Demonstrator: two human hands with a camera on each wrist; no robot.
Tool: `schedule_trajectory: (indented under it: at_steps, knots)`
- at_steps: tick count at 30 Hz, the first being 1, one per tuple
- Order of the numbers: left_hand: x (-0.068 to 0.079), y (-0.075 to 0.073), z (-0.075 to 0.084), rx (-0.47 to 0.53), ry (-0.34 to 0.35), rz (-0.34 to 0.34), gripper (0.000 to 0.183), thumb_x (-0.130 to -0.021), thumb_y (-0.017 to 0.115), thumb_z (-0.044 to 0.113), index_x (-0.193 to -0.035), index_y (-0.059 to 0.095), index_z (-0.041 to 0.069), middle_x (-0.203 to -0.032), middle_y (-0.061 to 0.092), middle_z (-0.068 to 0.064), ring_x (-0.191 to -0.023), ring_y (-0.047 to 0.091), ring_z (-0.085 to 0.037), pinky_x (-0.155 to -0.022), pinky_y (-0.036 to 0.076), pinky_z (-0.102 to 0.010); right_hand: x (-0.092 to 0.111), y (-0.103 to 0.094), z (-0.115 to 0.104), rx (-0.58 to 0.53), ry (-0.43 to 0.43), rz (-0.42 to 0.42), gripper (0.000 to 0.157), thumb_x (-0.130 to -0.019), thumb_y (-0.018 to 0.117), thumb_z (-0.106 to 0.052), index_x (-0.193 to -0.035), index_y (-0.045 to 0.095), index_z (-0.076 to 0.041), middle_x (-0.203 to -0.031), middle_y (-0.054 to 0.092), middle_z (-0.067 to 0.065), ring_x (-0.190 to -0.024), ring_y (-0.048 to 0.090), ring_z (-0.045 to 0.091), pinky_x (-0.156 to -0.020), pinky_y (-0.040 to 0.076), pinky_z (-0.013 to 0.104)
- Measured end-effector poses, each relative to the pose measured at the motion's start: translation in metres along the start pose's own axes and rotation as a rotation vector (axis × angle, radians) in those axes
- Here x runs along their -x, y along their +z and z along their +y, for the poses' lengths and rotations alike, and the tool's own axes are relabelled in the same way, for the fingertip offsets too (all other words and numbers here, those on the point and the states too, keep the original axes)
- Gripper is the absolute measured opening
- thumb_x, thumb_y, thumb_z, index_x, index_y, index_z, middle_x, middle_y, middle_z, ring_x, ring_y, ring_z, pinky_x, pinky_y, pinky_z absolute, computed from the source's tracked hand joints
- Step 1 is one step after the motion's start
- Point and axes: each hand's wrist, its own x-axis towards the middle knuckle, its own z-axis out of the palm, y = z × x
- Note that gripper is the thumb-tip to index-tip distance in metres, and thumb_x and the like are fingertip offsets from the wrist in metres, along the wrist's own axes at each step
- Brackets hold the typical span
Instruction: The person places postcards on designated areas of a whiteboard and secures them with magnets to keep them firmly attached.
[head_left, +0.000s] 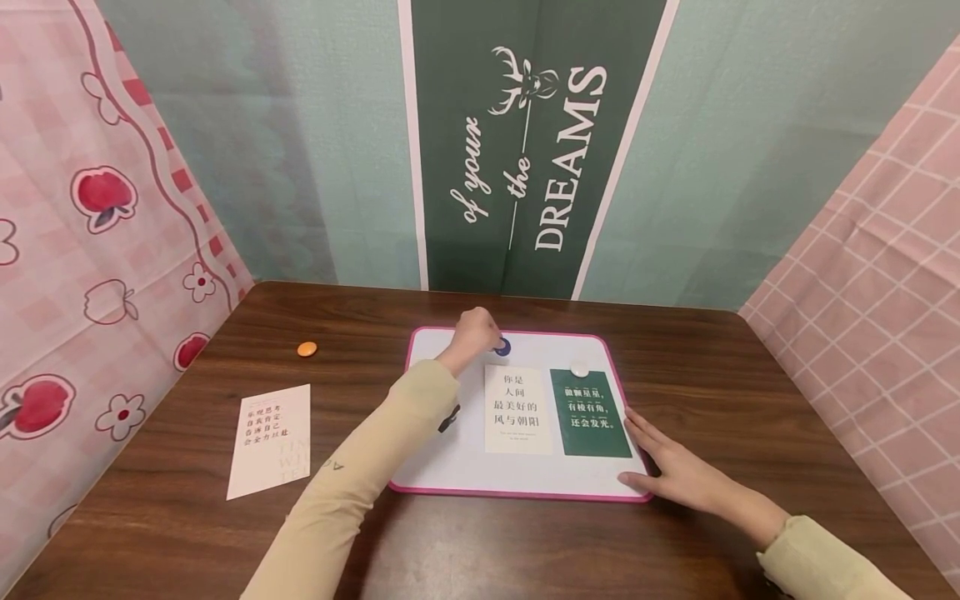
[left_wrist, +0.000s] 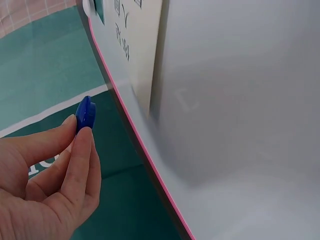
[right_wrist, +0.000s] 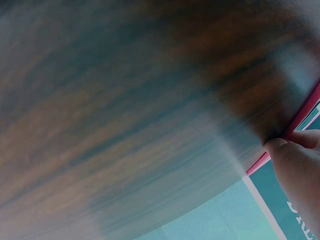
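Note:
My left hand pinches a round blue magnet between thumb and fingers. It is above the top edge of a pink-rimmed whiteboard, near the upper end of a white card. In the left wrist view the blue magnet looks apart from the board. My right hand touches the board's right edge with extended fingers, its thumb reaching over the lower right corner. A green card lies beside the white one, with a white magnet on its top edge.
An orange magnet lies on the brown wooden table at the left. Nearer to me is another printed card. Hanging cloths, one a green curtain, stand behind the table and at both sides.

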Motion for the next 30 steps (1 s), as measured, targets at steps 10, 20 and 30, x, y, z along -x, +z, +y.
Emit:
schedule_trajectory:
  at_steps: [10,20,30]
  knots:
    - [0.005,0.01,0.007,-0.008,0.047,-0.011,0.013,-0.076,0.072,0.007,-0.087,0.071,0.0,-0.081,0.068,-0.009,-0.069,0.057,-0.017,-0.06,0.047,-0.023,0.001,-0.001,-0.001,0.0,-0.008,0.007,0.087,-0.079,0.062,-0.051,-0.137,0.032,0.005,-0.146,0.024,0.02,-0.125,0.037,0.036,-0.093,0.038,0.052]
    - [0.006,0.019,0.009,-0.047,0.049,-0.012,0.007,-0.076,0.071,0.006,-0.081,0.071,0.0,-0.076,0.067,-0.008,-0.065,0.055,-0.015,-0.055,0.043,-0.02,0.002,-0.001,-0.002,0.018,-0.025,0.023,0.086,-0.079,0.062,-0.051,-0.136,0.033,0.007,-0.146,0.026,0.019,-0.126,0.036,0.035,-0.093,0.037,0.052]
    - [0.003,0.026,0.006,-0.106,0.023,-0.017,0.011,-0.073,0.074,0.008,-0.081,0.071,0.001,-0.076,0.068,-0.007,-0.07,0.057,-0.016,-0.059,0.046,-0.022,0.002,-0.001,-0.001,0.027,-0.035,0.03,0.085,-0.079,0.062,-0.051,-0.136,0.034,0.007,-0.146,0.026,0.019,-0.125,0.037,0.034,-0.093,0.038,0.051]
